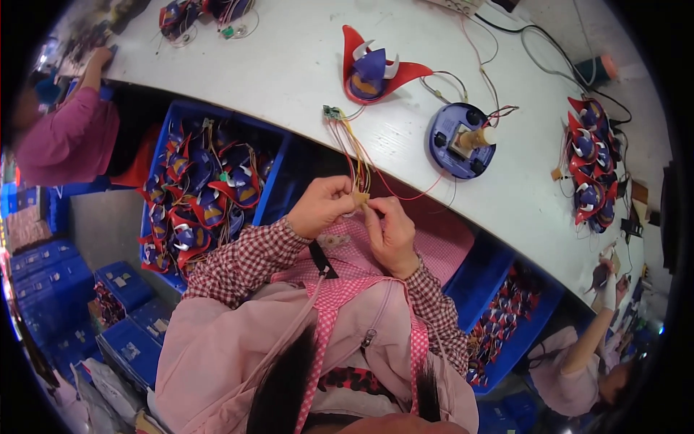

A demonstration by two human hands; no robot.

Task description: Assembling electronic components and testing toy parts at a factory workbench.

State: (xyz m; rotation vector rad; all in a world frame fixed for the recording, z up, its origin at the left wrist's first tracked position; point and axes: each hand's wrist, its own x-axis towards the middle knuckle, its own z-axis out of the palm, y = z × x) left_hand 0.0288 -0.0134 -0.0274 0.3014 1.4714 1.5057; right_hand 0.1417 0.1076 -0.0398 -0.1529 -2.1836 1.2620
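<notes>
My left hand (pixel 321 207) pinches a small tan piece of what looks like tape (pixel 360 198) around a bundle of thin wires (pixel 356 160), just off the table's near edge. Closed on the same tan piece from the other side are the fingertips of my right hand (pixel 391 235). The wires run up to a small green circuit board (pixel 332 113) at the table edge. Beyond it stands a blue, red and white horned toy part (pixel 370 72) with wires trailing right. A round blue base (pixel 461 141) with a tan stem lies to the right, and a red wire reaches from it toward my hands.
A blue bin (pixel 273 148) full of similar toy parts stands at my left; another blue bin (pixel 499 372) is at my right. More parts (pixel 591 166) line the white table's (pixel 275 61) right end. Co-workers sit left (pixel 69 141) and right (pixel 578 362).
</notes>
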